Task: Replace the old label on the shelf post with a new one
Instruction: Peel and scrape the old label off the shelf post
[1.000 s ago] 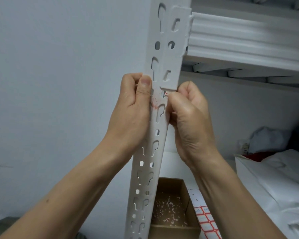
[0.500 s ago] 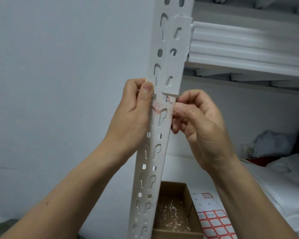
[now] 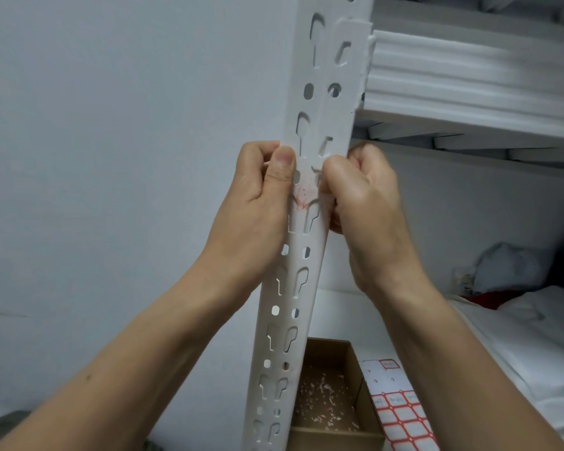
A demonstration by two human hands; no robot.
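Note:
A white slotted shelf post [image 3: 293, 288] runs up the middle of the view. On its face, between my hands, is a patch of reddish label residue [image 3: 302, 198]. My left hand [image 3: 261, 193] grips the post's left edge, its thumb pressed on the front just beside the residue. My right hand [image 3: 360, 193] is curled against the post's right edge at the same height, its thumb at the edge of the residue; what its fingertips hold is hidden. A sheet of red-bordered labels [image 3: 401, 415] lies below on the right.
A cardboard box [image 3: 332, 431] with several paper scraps inside sits behind the post's foot. A white shelf beam [image 3: 469, 92] joins the post at upper right. White wrapped bundles [image 3: 534, 336] lie on the lower shelf at right. A plain wall fills the left.
My right hand has moved back in against the post's right edge and curled tighter, its thumb now at the residue. My left hand has kept its grip.

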